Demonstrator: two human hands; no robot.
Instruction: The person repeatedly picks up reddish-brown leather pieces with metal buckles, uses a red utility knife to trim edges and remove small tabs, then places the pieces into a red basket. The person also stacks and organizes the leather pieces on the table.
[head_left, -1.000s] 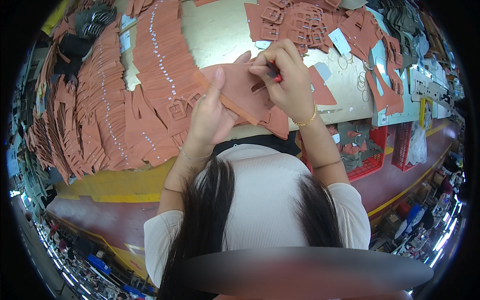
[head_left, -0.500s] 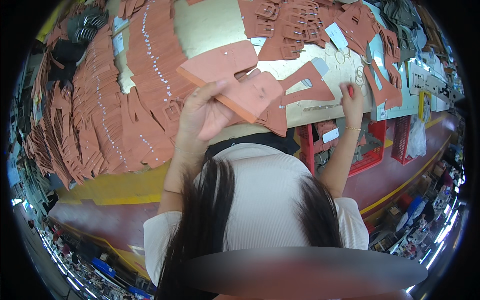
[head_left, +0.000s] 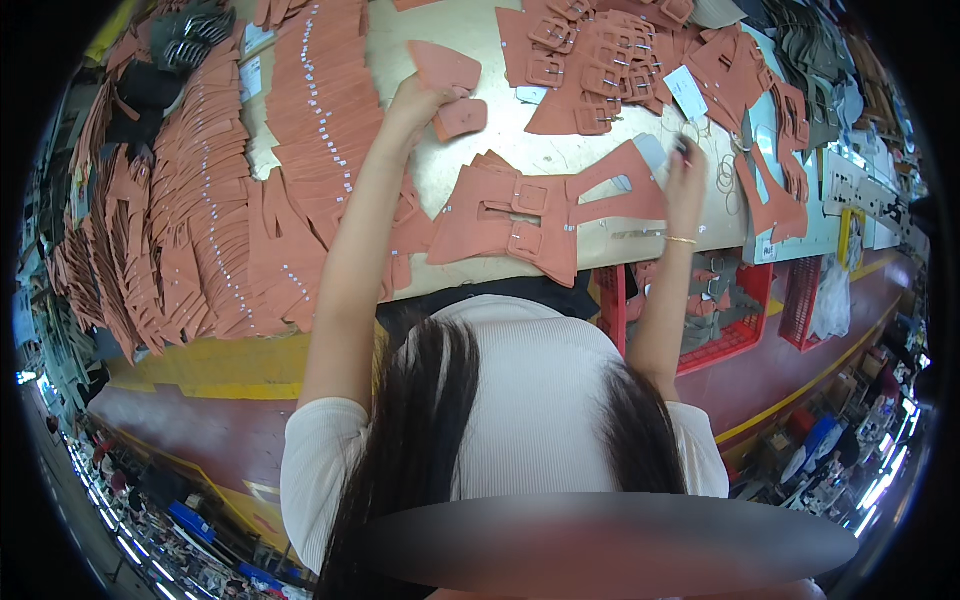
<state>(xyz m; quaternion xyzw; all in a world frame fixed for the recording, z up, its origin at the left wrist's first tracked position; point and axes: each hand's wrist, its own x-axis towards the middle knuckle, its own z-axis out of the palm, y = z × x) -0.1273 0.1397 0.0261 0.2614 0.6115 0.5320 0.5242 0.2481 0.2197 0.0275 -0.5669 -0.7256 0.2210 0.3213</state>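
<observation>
Left hand (head_left: 412, 105): reaching far across the tabletop (head_left: 520, 140), fingers closed on a terracotta leather piece (head_left: 442, 68), rounded at one end; a smaller piece of the same colour (head_left: 461, 117) lies just beside the hand, and contact with it cannot be told.

Right hand (head_left: 686, 172): raised over the right part of the tabletop, fingers pinched together around a small dark object (head_left: 683, 146), too small to identify. A thin bracelet (head_left: 682, 240) sits at the wrist. The two hands are well apart.

Between the arms, near the front edge: a flat stack of cut strap pieces with buckles (head_left: 520, 215), terracotta, metal buckles visible on top.

Further out: a heap of buckled straps (head_left: 590, 60) at the far side, with a white tag (head_left: 686, 90) lying on it. To the left, long overlapping rows of leather pieces (head_left: 310, 150) with small metal studs, fanned across the tabletop. To the right, below the table edge, red plastic baskets (head_left: 745, 320) holding more pieces.
</observation>
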